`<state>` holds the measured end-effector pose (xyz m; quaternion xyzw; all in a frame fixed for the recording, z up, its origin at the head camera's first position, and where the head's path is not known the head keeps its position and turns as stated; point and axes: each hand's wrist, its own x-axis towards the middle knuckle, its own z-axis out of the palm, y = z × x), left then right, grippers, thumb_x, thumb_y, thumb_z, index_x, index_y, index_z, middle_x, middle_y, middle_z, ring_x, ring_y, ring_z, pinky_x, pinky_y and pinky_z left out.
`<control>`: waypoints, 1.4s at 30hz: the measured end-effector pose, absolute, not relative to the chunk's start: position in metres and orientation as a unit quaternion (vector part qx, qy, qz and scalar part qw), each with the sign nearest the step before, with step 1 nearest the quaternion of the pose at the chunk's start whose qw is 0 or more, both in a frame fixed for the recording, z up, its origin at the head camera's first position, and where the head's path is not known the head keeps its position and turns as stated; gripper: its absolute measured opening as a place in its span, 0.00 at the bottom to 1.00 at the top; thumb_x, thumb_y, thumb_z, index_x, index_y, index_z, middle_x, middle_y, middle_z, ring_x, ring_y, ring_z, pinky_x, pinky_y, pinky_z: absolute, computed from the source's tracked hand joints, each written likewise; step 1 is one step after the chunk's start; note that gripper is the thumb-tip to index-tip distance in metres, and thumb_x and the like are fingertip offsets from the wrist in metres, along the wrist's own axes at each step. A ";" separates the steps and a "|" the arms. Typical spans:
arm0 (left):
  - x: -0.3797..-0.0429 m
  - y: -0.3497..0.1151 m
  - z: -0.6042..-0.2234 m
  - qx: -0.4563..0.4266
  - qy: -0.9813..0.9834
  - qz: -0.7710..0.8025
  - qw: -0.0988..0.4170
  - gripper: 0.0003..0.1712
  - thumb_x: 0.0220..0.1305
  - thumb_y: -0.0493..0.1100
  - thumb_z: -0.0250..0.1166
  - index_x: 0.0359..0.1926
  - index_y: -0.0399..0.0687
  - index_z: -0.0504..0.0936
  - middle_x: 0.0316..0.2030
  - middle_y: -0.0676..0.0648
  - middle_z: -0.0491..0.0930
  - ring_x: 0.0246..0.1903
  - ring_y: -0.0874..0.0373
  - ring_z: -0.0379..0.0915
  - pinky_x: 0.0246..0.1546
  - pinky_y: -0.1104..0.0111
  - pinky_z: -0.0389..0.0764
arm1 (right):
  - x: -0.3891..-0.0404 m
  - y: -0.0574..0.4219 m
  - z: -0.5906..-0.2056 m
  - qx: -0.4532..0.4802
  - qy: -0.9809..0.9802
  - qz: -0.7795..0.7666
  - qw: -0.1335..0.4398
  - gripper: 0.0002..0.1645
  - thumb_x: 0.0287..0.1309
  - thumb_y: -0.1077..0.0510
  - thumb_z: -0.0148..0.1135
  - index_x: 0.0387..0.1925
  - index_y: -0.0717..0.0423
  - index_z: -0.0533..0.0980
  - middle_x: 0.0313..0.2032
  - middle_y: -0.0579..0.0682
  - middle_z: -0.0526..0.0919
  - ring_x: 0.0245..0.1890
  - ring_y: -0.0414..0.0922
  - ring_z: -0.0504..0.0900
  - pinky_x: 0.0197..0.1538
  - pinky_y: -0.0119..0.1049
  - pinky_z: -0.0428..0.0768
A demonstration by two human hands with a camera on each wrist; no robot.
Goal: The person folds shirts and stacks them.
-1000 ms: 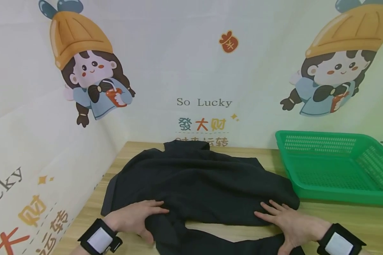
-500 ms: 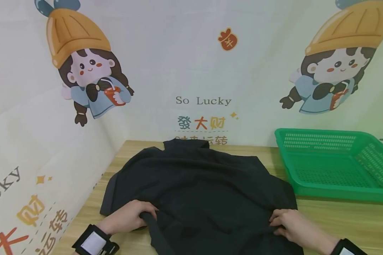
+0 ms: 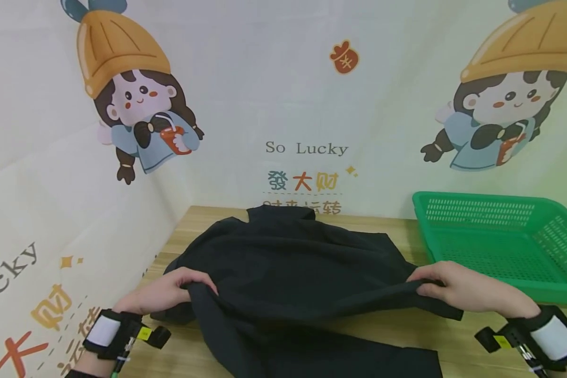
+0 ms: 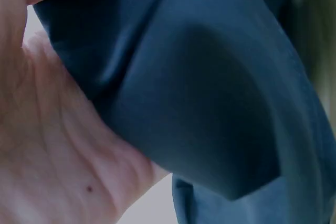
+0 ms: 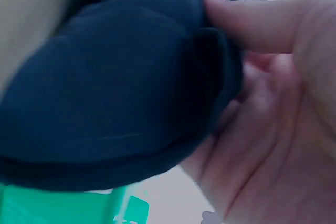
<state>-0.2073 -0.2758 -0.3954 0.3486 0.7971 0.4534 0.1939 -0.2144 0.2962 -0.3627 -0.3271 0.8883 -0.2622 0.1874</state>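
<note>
A black shirt point(image 3: 307, 257) lies across the table, its collar end toward the back wall and its near part lifted and bunched in folds. At its left side my left hand point(image 3: 170, 290) pinches an edge of the cloth. My right hand point(image 3: 463, 287) holds the opposite side between thumb and fingers, raising a fold off the table. Dark fabric point(image 4: 199, 114) hangs from the left palm point(image 4: 73, 145) in the left wrist view. In the right wrist view, the thumb of the right hand point(image 5: 273, 103) presses on the shirt's stitched edge point(image 5: 115, 174); some fingertips are hidden behind the cloth.
A green plastic basket point(image 3: 555, 294) stands at the back right, close beyond the right hand. The wooden table point(image 3: 373, 331) shows between the shirt's folds. A printed white cloth point(image 3: 227, 121) covers the walls behind and at left.
The hands first lay spread on the shirt, then took hold of its sides. Both have since risen and moved away toward the back, lifting the cloth; the right also moved outward.
</note>
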 end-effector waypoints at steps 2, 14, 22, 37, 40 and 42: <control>-0.217 -0.280 -0.397 0.321 0.801 0.464 0.199 0.13 0.73 0.37 0.54 0.51 0.44 0.82 0.45 0.52 0.84 0.47 0.61 0.77 0.53 0.70 0.75 | -0.220 0.293 -0.359 -0.305 0.903 -0.233 0.191 0.21 0.69 0.53 0.57 0.57 0.60 0.77 0.52 0.55 0.84 0.47 0.42 0.83 0.43 0.34 0.80; -0.259 -0.287 -0.432 0.141 0.886 0.403 0.182 0.14 0.72 0.44 0.56 0.51 0.48 0.84 0.45 0.47 0.79 0.46 0.53 0.70 0.43 0.65 0.70 | -0.249 0.240 -0.406 -0.244 0.961 -0.046 0.117 0.18 0.58 0.69 0.55 0.49 0.67 0.81 0.46 0.62 0.86 0.46 0.57 0.86 0.49 0.51 0.84; -0.261 -0.277 -0.439 0.166 0.939 0.269 0.137 0.13 0.61 0.34 0.61 0.45 0.46 0.86 0.43 0.48 0.85 0.44 0.54 0.73 0.46 0.62 0.73 | -0.248 0.236 -0.436 -0.230 0.971 -0.008 0.062 0.07 0.54 0.69 0.63 0.36 0.61 0.77 0.24 0.53 0.80 0.24 0.46 0.78 0.29 0.43 0.80; -0.212 -0.241 -0.385 0.190 0.966 0.157 0.073 0.40 0.58 0.39 0.71 0.71 0.46 0.66 0.64 0.35 0.73 0.62 0.37 0.71 0.59 0.43 0.75 | -0.197 0.232 -0.421 -0.352 0.930 -0.089 -0.060 0.33 0.64 0.41 0.62 0.65 0.51 0.74 0.62 0.59 0.77 0.61 0.58 0.77 0.54 0.54 0.81; -0.202 -0.239 -0.383 0.205 0.963 0.145 0.099 0.44 0.53 0.41 0.75 0.71 0.49 0.67 0.67 0.34 0.70 0.65 0.34 0.67 0.60 0.41 0.73 | -0.178 0.235 -0.422 -0.421 0.902 -0.098 0.000 0.42 0.63 0.31 0.57 0.70 0.48 0.68 0.69 0.57 0.72 0.66 0.58 0.73 0.57 0.53 0.80; -0.197 -0.240 -0.387 0.213 0.959 0.144 0.117 0.46 0.50 0.43 0.78 0.70 0.50 0.68 0.68 0.33 0.68 0.66 0.32 0.65 0.60 0.38 0.72 | -0.168 0.238 -0.433 -0.465 0.881 -0.089 0.030 0.47 0.61 0.26 0.54 0.73 0.47 0.63 0.70 0.56 0.70 0.68 0.57 0.72 0.58 0.49 0.80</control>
